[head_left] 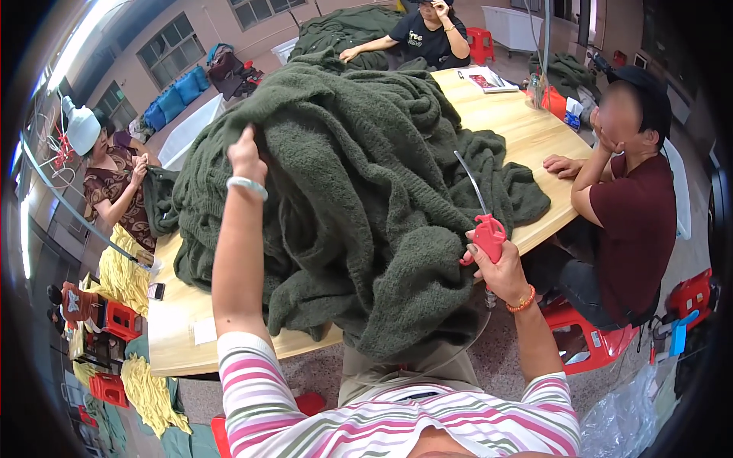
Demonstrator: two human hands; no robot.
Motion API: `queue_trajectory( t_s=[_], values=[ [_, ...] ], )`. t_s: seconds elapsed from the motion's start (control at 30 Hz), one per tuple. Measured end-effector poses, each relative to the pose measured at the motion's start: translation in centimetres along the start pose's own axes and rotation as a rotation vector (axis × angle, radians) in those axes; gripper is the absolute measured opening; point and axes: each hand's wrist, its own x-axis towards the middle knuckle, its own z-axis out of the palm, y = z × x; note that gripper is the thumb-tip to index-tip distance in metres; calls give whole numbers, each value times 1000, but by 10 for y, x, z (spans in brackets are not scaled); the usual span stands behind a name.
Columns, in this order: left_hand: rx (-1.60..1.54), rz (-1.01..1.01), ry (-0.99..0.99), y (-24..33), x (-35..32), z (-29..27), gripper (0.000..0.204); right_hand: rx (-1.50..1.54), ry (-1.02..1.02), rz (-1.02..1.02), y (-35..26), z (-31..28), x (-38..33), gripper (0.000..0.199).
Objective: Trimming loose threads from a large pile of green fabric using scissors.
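A large heap of dark green knitted garments [343,145] covers much of the table in front of me and hangs over its near edge toward my lap. My left hand [248,159] reaches up onto the heap, its fingers closed on a fold of the knit. In my right hand [500,271] is a red air blow gun [489,238] with a long thin metal nozzle pointing up and away. A hose runs from the gun's lower end. The gun is right of the heap, close to the hanging cloth.
A pale wooden table [553,141] carries the heap. At the right sits a person in a maroon shirt [634,206]; another in black [431,38] is at the far side. On the left, a person in a patterned top [114,179] handles dark green cloth. Red stools [584,336] stand around.
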Motion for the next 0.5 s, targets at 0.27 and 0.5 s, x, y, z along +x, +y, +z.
queue_trajectory(
  t_s=[0.27, 0.5],
  values=[
    [504, 375, -919, 59, -145, 134, 21, 52, 88, 7, 19, -22, -3, 26],
    [1056, 1037, -1117, 15, -204, 77, 24, 64, 134, 13, 20, -31, -12, 29]
  ],
)
